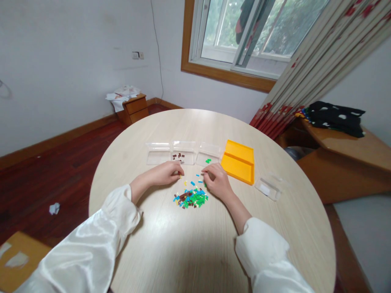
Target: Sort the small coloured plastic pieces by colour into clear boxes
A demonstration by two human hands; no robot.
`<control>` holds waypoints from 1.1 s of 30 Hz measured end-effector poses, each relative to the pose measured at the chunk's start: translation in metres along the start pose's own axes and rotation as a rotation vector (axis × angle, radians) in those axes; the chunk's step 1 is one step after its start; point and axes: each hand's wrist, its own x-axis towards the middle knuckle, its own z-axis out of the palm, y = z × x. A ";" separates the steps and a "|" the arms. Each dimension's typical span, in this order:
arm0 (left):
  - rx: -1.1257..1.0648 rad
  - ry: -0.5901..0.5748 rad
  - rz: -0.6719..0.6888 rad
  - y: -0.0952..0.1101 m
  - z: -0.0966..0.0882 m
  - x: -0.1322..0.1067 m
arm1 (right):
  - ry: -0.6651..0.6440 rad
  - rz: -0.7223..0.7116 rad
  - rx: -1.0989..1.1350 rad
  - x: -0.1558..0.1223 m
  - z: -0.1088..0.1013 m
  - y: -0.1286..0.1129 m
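A mixed pile of small building bricks (pixel 192 198) in green, blue, brown and yellow lies on the round table. Just beyond its left side, my left hand (pixel 167 173) has its fingertips pinched together, close to a tiny yellow brick (pixel 181 176). My right hand (pixel 217 181) is curled closed at the pile's upper right; a bit of green shows under its fingers. What either pinch holds is too small to make out. Between the hands lie a few loose blue bricks (pixel 192 183). Brown bricks (pixel 179 156) sit in the middle clear box, green bricks (pixel 208 161) in the one to its right.
Three open clear boxes stand in a row, the leftmost box (pixel 159 158) without bricks. To their right lies an open yellow case (pixel 238 173), then another clear box (pixel 268 189). The round table (pixel 171 252) has a curved edge; a wooden desk (pixel 345 150) stands at right.
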 end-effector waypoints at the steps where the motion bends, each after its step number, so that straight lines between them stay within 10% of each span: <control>1: -0.004 -0.003 -0.003 0.000 -0.001 0.000 | 0.024 0.010 -0.012 0.000 0.000 0.001; 33: -0.180 0.010 -0.019 0.014 0.011 0.001 | -0.131 0.055 0.239 0.002 -0.005 -0.004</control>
